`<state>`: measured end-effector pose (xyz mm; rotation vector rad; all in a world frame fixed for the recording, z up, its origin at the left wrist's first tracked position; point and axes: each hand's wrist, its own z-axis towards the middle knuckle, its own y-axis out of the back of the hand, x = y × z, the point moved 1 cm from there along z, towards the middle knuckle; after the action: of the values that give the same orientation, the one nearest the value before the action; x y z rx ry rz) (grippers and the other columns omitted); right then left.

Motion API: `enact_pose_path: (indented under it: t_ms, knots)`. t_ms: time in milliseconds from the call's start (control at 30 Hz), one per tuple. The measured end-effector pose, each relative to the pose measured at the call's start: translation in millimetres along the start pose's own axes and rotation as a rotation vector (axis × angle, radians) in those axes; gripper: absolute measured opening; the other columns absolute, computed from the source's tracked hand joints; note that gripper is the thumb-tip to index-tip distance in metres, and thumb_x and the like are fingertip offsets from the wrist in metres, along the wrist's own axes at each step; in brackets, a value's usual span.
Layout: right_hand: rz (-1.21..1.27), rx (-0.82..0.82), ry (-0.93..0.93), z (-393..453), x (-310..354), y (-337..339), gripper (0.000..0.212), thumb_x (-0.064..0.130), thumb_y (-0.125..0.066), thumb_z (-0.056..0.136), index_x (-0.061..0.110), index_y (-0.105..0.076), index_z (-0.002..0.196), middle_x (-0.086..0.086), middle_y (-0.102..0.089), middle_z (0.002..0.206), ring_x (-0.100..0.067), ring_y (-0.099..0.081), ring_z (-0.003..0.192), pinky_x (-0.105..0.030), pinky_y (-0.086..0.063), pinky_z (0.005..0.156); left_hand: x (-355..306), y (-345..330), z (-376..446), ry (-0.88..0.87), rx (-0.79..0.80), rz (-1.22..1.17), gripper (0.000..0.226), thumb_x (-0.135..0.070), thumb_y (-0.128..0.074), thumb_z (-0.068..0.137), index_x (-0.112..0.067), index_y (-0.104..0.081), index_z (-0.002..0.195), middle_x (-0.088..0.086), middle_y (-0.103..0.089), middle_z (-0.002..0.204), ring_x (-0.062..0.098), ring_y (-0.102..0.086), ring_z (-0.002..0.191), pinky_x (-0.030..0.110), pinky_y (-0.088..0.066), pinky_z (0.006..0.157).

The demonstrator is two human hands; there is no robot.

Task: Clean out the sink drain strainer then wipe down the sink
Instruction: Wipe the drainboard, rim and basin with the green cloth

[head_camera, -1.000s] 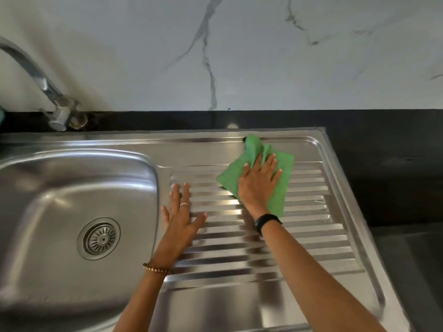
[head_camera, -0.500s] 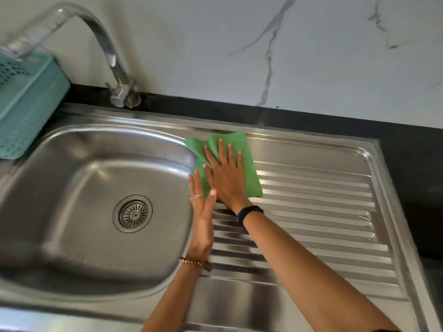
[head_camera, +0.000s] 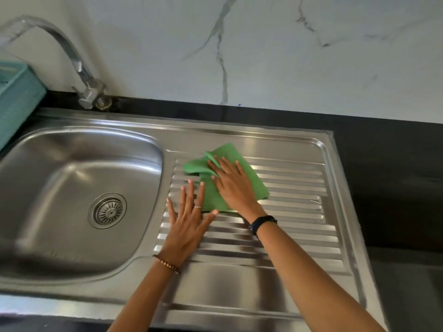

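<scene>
The stainless steel sink unit (head_camera: 239,279) filled most of the view, a single pressed sheet with a deep, round-cornered basin (head_camera: 60,188) on the left and a ribbed drainboard (head_camera: 287,226) on the right. The step in hand looked like the wipe-down, with the strainer part apparently finished. To do it well, the strokes would best run along the ribs rather than across them, so the cloth settles into the grooves, and pressure should stay even under a flat palm; the basin walls and the raised rim probably still needed a pass.

The steel was smooth and glossy, throwing soft reflections. Behind it ran a dark countertop strip (head_camera: 359,130) and a white marble-veined wall (head_camera: 287,56). A curved metal faucet (head_camera: 79,65) rose at the back left, beside a teal plastic basket (head_camera: 16,99) with a perforated wall.

The green cloth (head_camera: 254,185), thin, soft and loosely folded, lay on the upper ribs of the drainboard. The right hand (head_camera: 233,185) pressed flat on it, fingers straight and slightly spread. The left hand (head_camera: 189,224) rested flat on the bare ribs just beside the cloth, fingers splayed, holding nothing.

The round drain strainer (head_camera: 108,211), slotted metal, sat seated in the basin floor, well apart from both hands.
</scene>
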<state>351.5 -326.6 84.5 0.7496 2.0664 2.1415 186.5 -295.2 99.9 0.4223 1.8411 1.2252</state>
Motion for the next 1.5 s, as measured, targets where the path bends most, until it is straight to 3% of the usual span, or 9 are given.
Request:
enact_pose_path:
  t_ms: [267, 433, 700, 833, 933, 1133, 1300, 1433, 1500]
  knots:
    - [0.001, -0.091, -0.424, -102, -140, 49, 0.049, 0.033, -0.022, 0.102, 0.025, -0.012, 0.149, -0.001, -0.009, 0.159, -0.019, -0.007, 0.147, -0.042, -0.005, 0.120, -13, -20, 7, -0.134, 0.051, 0.284, 0.092, -0.084, 0.013, 0.061, -0.035, 0.011, 0.139, 0.000, 0.014, 0.153, 0.024, 0.002, 0.145, 0.052, 0.009, 0.113]
    - [-0.034, -0.131, -0.571, -99, -121, 43, 0.049, 0.031, -0.022, 0.101, 0.020, -0.014, 0.149, -0.006, -0.010, 0.159, -0.024, -0.009, 0.146, -0.049, -0.004, 0.118, -13, -20, 8, -0.121, 0.064, 0.292, 0.091, -0.083, 0.006, 0.063, -0.035, 0.015, 0.139, -0.003, 0.024, 0.148, 0.022, 0.008, 0.145, 0.047, 0.018, 0.109]
    - [-0.029, -0.018, -0.244, -23, 9, 7, 0.050, 0.031, -0.025, 0.100, 0.022, -0.017, 0.148, -0.007, -0.009, 0.159, -0.030, -0.004, 0.146, -0.055, 0.004, 0.115, -7, -18, 11, -0.093, 0.070, 0.150, 0.085, -0.077, -0.004, 0.070, -0.033, 0.030, 0.135, -0.004, 0.045, 0.139, 0.019, 0.035, 0.133, 0.043, 0.026, 0.106]
    - [-0.044, -0.009, -0.180, -22, 7, 8, 0.048, 0.030, -0.026, 0.101, 0.021, -0.021, 0.148, -0.004, -0.011, 0.159, -0.023, -0.007, 0.147, -0.050, 0.002, 0.117, -6, -15, 10, -0.081, 0.072, 0.053, 0.083, -0.077, -0.005, 0.072, -0.036, 0.033, 0.133, -0.007, 0.048, 0.138, 0.015, 0.037, 0.134, 0.043, 0.029, 0.105]
    - [-0.019, -0.065, -0.235, -48, -30, 15, 0.046, 0.030, -0.027, 0.101, 0.023, -0.024, 0.146, -0.002, -0.014, 0.158, -0.020, -0.008, 0.147, -0.047, -0.002, 0.120, -16, -18, 8, -0.111, 0.080, 0.177, 0.086, -0.084, 0.008, 0.065, -0.038, 0.031, 0.135, -0.003, 0.047, 0.140, 0.018, 0.041, 0.130, 0.048, 0.030, 0.103]
    - [-0.006, -0.163, -0.515, -114, -123, 42, 0.045, 0.031, -0.024, 0.102, 0.024, -0.024, 0.146, -0.002, -0.015, 0.158, -0.019, -0.009, 0.146, -0.043, -0.004, 0.120, -65, -36, 13, -0.275, 0.154, 0.253, 0.075, -0.077, 0.002, 0.069, -0.046, 0.031, 0.131, -0.004, 0.045, 0.141, 0.023, 0.041, 0.130, 0.053, 0.029, 0.102]
    - [0.048, -0.193, -0.587, -126, -121, 45, 0.049, 0.032, -0.022, 0.102, 0.017, -0.018, 0.149, -0.007, -0.013, 0.158, -0.019, -0.009, 0.147, -0.037, -0.004, 0.121, -76, -47, 14, -0.327, 0.128, 0.367, 0.072, -0.078, 0.015, 0.065, -0.048, 0.039, 0.125, -0.001, 0.030, 0.146, 0.030, 0.029, 0.134, 0.056, 0.027, 0.101]
    - [0.066, -0.194, -0.646, -158, -101, 35, 0.052, 0.033, -0.021, 0.102, 0.017, -0.012, 0.150, -0.006, -0.010, 0.159, -0.018, -0.005, 0.147, -0.034, 0.000, 0.121, -78, -44, 15, -0.353, 0.133, 0.419, 0.079, -0.074, 0.004, 0.074, -0.036, 0.009, 0.143, 0.006, 0.001, 0.155, 0.034, -0.001, 0.141, 0.064, 0.009, 0.105]
    - [0.054, -0.184, -0.649, -165, -100, 33, 0.052, 0.033, -0.022, 0.101, 0.017, -0.011, 0.150, -0.006, -0.008, 0.159, -0.018, -0.004, 0.147, -0.034, 0.000, 0.121, -79, -44, 15, -0.348, 0.155, 0.413, 0.078, -0.075, 0.002, 0.073, -0.037, 0.008, 0.141, 0.005, 0.009, 0.154, 0.031, 0.011, 0.140, 0.060, 0.016, 0.105]
